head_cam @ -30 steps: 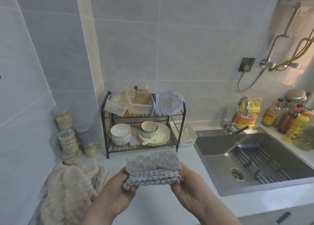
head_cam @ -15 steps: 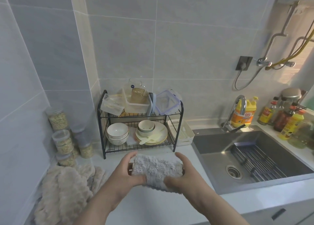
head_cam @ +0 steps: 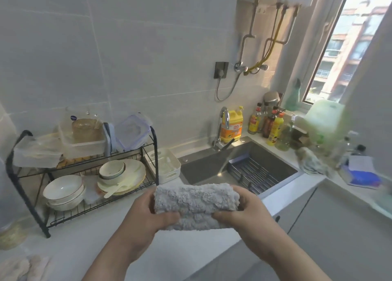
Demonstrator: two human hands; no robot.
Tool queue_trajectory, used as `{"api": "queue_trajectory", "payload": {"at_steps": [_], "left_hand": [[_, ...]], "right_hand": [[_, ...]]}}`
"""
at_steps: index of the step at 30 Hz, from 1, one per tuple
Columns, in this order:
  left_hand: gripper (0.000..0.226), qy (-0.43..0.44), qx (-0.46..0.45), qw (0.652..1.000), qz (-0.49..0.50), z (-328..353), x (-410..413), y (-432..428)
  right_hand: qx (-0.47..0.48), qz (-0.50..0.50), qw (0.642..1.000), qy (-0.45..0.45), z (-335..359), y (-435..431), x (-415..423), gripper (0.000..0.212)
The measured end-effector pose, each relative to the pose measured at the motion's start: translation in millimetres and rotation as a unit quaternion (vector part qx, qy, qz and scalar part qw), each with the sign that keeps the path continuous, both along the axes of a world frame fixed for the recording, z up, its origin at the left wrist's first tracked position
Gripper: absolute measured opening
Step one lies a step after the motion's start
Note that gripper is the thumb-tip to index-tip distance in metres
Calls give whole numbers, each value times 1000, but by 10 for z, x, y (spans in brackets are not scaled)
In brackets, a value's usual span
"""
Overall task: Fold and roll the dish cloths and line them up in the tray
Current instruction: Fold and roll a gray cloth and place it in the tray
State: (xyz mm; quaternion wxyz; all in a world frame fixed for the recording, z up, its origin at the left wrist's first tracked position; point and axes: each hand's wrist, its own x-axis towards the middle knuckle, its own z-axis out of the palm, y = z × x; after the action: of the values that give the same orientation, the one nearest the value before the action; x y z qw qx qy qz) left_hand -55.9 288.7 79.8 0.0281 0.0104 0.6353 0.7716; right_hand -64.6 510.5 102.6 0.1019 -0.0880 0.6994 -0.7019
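Both hands grip one rolled grey dish cloth point(head_cam: 195, 202) above the near counter edge: left hand point(head_cam: 146, 215) and right hand point(head_cam: 248, 212) each curl round an end, thumbs pressing its front. Beyond, the white tray point(head_cam: 170, 175) stands between dish rack point(head_cam: 156, 153) and sink point(head_cam: 203, 168).

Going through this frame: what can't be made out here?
Head view only.
1. Grey dish cloth: both ends covered by the left hand and right hand.
2. White tray: left side behind the dish rack post.
3. Beige cloths: cut off by the bottom-left corner.
4. Patterned rag at far right: motion-blurred.
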Motion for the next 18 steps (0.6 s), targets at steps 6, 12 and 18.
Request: {"api": "queue_trajectory", "payload": {"at_steps": [6,12,18], "left_hand": [[45,66,-138,984,-92,285,-320,1177],[45,105,-146,967,-181,507,-390,2729],[38,142,-128,937,-292,650,-279,4137]], "right_hand": [[8,-108,993,42,96,1232,171,40],[25,-236,968,78,216,2580,563,43],[33,-329,940,80,271,3852,1036,48]]}}
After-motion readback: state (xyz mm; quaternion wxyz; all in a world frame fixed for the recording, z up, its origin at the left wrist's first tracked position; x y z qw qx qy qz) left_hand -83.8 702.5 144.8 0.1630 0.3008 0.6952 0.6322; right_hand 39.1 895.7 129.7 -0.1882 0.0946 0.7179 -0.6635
